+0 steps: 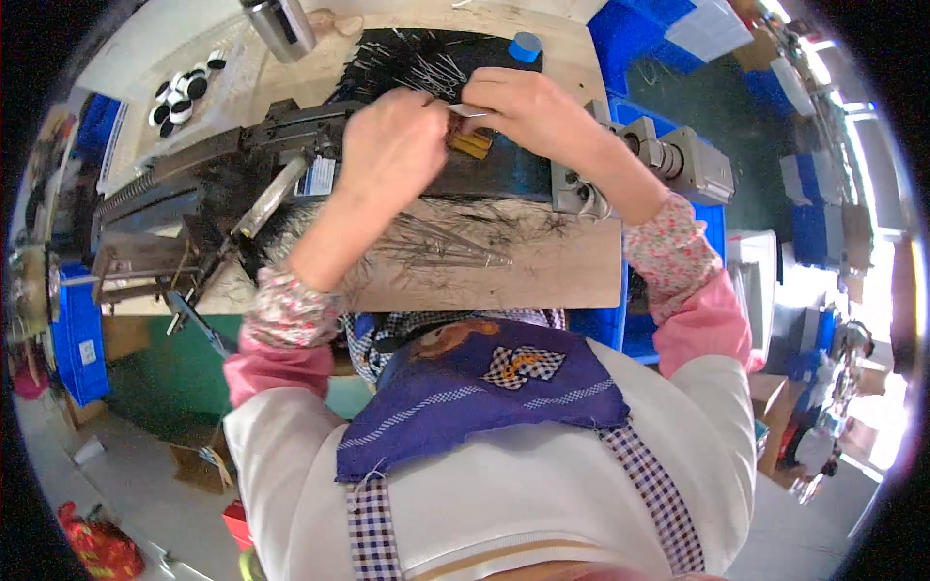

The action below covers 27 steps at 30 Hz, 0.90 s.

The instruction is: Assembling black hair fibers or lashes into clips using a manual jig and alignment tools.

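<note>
Head view: our right hand [518, 107] pinches a pale strip [469, 111]; we can't tell whether our left hand [397, 140] does.

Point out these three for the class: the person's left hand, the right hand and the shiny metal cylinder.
Left hand [395, 140], head view: back of hand.
Right hand [528, 107], head view: back of hand.
Shiny metal cylinder [280, 29], head view: side wall.

Wires [455, 250] on workbench [572, 276] before machine [228, 153]

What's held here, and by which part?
A small pale piece, apparently by its right end, in the right hand; the left hand hides its grip.
</note>
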Tool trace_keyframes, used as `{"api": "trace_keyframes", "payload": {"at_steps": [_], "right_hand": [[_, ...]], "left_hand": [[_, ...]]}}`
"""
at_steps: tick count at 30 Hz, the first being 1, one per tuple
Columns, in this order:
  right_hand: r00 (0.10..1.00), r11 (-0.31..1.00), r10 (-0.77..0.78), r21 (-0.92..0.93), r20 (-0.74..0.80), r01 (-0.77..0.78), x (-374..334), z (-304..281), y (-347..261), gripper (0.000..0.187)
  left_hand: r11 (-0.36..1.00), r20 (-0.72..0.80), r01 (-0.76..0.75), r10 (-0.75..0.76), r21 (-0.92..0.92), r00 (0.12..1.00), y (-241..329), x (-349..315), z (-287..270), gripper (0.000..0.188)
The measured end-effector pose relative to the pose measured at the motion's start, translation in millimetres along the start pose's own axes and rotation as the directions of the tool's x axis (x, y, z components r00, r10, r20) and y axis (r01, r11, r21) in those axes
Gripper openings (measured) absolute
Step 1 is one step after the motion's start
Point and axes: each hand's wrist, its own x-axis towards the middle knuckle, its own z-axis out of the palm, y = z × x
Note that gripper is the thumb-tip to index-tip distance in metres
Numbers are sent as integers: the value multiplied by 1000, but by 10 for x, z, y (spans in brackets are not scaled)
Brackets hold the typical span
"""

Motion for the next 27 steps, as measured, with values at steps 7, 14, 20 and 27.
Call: {"api": "trace_keyframes", "payload": {"at_steps": [7,14,20,27], "right_hand": [[984,967,26,252,-176,19,281,185,-157,20],[984,974,137,196,-112,-113,482,469,-136,19],[988,983,139,128,-70,-129,500,484,-90,18],[981,994,-35,-106,-192,15,442,471,-284,19]], "left_hand": [[976,-481,-81,170,201,860,-290,-319,-384,14],[-793,669,183,-338,-581,662,-11,-1153,102,54],[-750,578,221,-252,-624,776,-25,-641,-385,40],[183,378,558,-566,-809,733,46,-915,96,19]]}}
